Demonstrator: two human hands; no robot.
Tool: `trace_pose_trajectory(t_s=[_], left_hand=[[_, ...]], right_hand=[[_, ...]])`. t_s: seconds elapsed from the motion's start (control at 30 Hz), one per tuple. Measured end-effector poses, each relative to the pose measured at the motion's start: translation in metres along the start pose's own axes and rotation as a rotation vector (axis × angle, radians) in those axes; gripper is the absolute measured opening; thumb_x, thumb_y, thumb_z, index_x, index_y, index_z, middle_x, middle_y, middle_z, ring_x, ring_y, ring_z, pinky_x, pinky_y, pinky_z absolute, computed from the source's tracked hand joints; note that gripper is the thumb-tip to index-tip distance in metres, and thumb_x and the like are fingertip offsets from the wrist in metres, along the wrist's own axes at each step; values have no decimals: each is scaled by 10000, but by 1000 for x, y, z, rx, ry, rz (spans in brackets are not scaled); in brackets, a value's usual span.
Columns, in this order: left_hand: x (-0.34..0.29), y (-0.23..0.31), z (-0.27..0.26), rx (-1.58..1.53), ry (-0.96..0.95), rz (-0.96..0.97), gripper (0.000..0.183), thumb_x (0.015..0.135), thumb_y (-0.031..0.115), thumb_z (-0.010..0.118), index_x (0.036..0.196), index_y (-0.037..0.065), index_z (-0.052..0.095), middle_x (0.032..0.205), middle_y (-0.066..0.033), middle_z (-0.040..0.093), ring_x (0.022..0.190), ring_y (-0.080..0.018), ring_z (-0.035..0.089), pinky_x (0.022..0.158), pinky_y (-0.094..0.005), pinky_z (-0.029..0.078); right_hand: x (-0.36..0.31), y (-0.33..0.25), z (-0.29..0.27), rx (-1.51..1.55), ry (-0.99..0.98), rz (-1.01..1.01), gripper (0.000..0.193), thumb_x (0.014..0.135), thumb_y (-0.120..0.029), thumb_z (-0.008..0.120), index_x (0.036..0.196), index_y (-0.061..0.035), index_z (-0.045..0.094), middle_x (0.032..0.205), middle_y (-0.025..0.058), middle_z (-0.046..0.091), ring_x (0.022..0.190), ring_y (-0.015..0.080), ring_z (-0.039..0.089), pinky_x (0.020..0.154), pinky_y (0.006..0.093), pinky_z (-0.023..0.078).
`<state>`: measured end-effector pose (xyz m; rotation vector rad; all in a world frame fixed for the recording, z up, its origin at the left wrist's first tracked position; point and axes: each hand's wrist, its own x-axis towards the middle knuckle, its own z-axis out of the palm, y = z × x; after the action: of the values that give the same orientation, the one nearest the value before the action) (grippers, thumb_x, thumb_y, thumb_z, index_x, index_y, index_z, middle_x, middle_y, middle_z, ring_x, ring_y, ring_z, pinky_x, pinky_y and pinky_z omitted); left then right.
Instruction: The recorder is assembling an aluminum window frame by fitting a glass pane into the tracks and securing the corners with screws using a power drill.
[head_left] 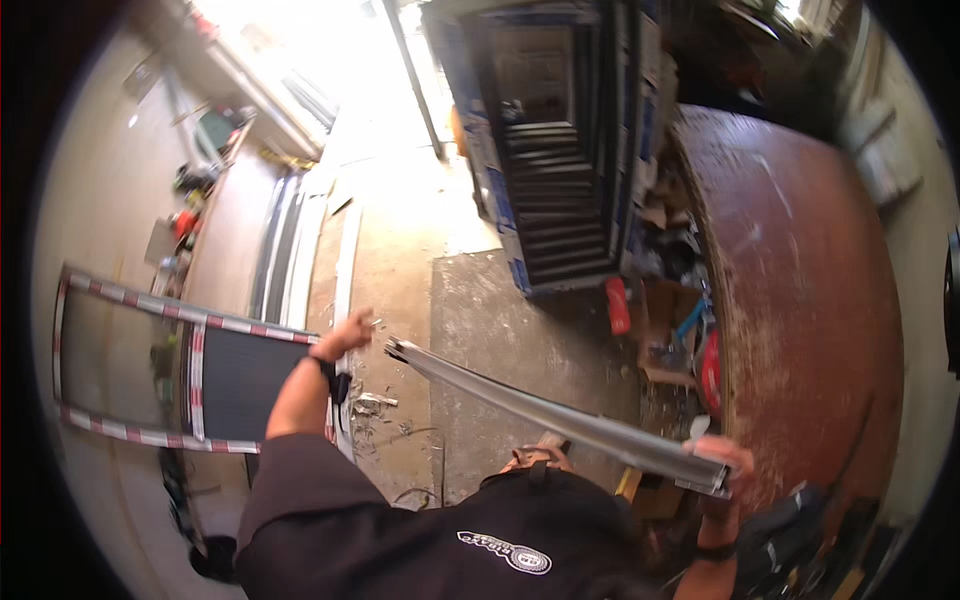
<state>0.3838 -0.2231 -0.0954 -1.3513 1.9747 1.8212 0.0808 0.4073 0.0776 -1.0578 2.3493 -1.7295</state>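
Note:
A long grey metal profile (545, 405) slants across in front of my body, its far end raised toward the left. My right hand (735, 458) is closed around the profile's near end. My left hand (346, 336) is held out apart from the profile's other end, its fingers stretched out and slightly blurred, with nothing seen in them. Beside my left forearm stands a framed panel (195, 372) with red-and-white tape along its frame and a dark screen in one part.
A worn reddish-brown table (800, 300) fills the right side. Ahead leans a stack of dark frames (560, 190) with blue edging. Several long profiles (283, 250) lie at left by a cluttered bench. Scraps (374, 402) litter the floor; a cardboard box (668, 325) sits beside the table.

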Motion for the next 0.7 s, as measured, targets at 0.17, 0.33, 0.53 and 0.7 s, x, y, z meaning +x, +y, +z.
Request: trace_pose_trajectory(t_s=[0.17, 0.33, 0.53, 0.7], left_hand=[[-48, -32, 121, -212, -339, 244, 1044, 658, 122, 783, 1508, 50, 182, 1571, -149, 197, 1465, -295, 132, 1130, -450, 251], [6, 34, 172, -567, -378, 469, 698, 885, 514, 608, 1432, 136, 396, 1477, -52, 400, 1353, -219, 370, 1111, -504, 285], [44, 192, 196, -354, -108, 783, 675, 996, 511, 401, 1423, -11, 366, 1430, -139, 438, 1319, -252, 410, 1135, -401, 281], [35, 381, 244, -240, -10, 932, 631, 948, 462, 564, 1285, -66, 489, 1236, -125, 559, 1110, -216, 524, 990, -376, 391]], right_hand=[[24, -2, 15, 243, -47, 10, 267, 785, -236, 769, 912, -26, 662, 866, 133, 712, 776, 217, 705, 686, 323, 550], [31, -28, -11, 149, 9, 30, 406, 660, -250, 892, 923, -36, 668, 788, 48, 673, 715, 124, 644, 658, 286, 507], [5, -19, -53, 358, 477, 38, 393, 646, -215, 893, 915, -29, 676, 786, 22, 649, 720, 85, 592, 668, 263, 484], [-29, -16, -105, 708, 701, 160, 313, 730, -167, 813, 946, -16, 644, 783, 9, 621, 722, 78, 556, 651, 237, 467]])
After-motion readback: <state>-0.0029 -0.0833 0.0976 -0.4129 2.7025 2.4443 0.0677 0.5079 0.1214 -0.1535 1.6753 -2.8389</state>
